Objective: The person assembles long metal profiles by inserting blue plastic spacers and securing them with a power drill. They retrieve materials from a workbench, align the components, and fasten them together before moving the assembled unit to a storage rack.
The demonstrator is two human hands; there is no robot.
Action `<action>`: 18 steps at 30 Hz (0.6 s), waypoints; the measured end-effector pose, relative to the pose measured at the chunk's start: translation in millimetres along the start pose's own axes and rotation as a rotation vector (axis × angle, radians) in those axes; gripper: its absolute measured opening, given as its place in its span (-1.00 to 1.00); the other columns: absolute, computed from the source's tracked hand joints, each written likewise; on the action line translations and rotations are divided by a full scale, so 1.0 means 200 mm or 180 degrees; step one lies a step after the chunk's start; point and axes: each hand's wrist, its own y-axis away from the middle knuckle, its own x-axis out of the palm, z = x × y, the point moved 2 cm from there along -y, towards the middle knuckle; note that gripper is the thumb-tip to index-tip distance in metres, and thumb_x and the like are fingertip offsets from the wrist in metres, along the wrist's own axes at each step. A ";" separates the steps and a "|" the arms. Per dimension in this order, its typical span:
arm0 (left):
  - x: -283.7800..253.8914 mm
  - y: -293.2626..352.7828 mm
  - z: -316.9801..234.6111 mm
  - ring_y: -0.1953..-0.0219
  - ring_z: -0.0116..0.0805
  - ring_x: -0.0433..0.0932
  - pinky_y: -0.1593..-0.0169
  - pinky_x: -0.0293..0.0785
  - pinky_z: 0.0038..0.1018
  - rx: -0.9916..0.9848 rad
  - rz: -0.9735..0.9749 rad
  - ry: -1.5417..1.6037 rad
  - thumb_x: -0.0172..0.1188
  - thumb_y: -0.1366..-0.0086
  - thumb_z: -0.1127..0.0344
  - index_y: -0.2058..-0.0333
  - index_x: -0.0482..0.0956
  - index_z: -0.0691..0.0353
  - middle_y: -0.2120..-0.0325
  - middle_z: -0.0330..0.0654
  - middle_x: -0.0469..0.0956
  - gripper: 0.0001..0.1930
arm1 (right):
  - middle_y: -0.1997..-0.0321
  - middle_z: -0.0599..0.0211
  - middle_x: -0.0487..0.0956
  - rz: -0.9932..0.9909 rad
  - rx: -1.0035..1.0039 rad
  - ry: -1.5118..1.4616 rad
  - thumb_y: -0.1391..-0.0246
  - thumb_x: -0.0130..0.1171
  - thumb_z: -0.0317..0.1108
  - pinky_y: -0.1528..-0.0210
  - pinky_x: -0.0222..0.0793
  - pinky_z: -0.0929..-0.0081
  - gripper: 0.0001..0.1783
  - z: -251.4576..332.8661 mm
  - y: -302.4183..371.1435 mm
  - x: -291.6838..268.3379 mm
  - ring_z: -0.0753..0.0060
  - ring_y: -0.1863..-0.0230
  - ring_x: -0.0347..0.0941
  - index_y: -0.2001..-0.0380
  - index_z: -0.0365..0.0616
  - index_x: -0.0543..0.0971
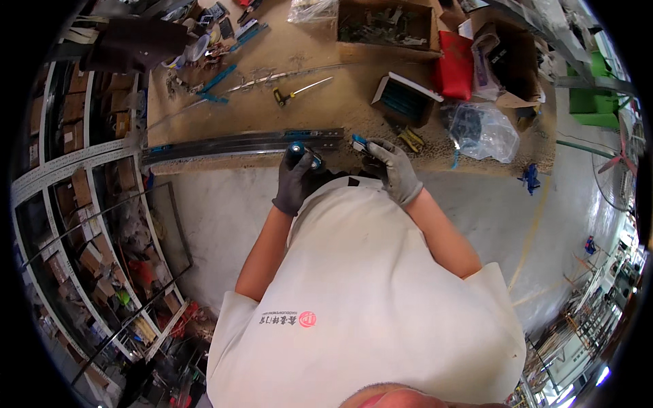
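My left hand (291, 185), in a dark grey glove, is wrapped round a blue-and-black tool (296, 148) with rounded ends, possibly a cordless driver; the fingers hide much of it. In my right hand (398, 171), also gloved, a small blue-and-silver part (359, 143) is pinched between thumb and fingers. Both hands are at the bench's near edge, in front of my body. Long dark metal profiles (245, 144) lie along that edge to the left, with a blue piece near their right end. Just beyond my right hand rest yellow-handled pliers (411, 139).
On the wooden bench (252, 112) lie a yellow-and-black screwdriver (299, 92), a carton of blue-green parts (406, 98), a clear plastic bag (483, 132) and a red packet (454, 64). A cardboard box (388, 51) stands at the back. Loaded shelves (95, 163) line the left; a fan (619, 163) stands right.
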 end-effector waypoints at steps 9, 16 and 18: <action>-0.23 0.02 0.20 0.19 -0.33 0.61 0.01 0.60 -0.31 -0.0658 -0.0212 -0.0156 0.26 -0.41 0.31 -0.04 0.52 0.19 0.20 -0.18 0.61 -0.72 | 0.21 0.34 0.66 -0.0204 0.0095 0.0897 -0.25 0.34 -0.34 0.18 0.55 0.48 -0.72 -0.28 -0.27 -0.02 0.51 0.25 0.56 0.04 -0.24 0.63; -0.21 -0.14 0.21 0.16 -0.40 0.62 0.09 0.62 -0.43 0.0055 -0.0375 -0.2077 0.40 -0.29 0.41 -0.02 0.55 0.23 0.18 -0.19 0.66 -0.65 | 0.12 0.29 0.66 0.0082 -0.0121 0.1180 -0.36 0.19 -0.33 0.02 0.55 0.50 -0.69 -0.25 -0.25 0.21 0.48 0.09 0.57 -0.06 -0.29 0.58; -0.22 -0.13 0.17 0.15 -0.40 0.61 0.10 0.62 -0.41 -0.0140 -0.0507 -0.1597 0.40 -0.28 0.43 -0.02 0.55 0.22 0.16 -0.19 0.64 -0.64 | 0.07 0.27 0.65 0.0385 -0.0281 0.1591 -0.38 0.15 -0.36 0.00 0.55 0.49 -0.67 -0.25 -0.26 0.22 0.47 0.06 0.58 -0.12 -0.27 0.55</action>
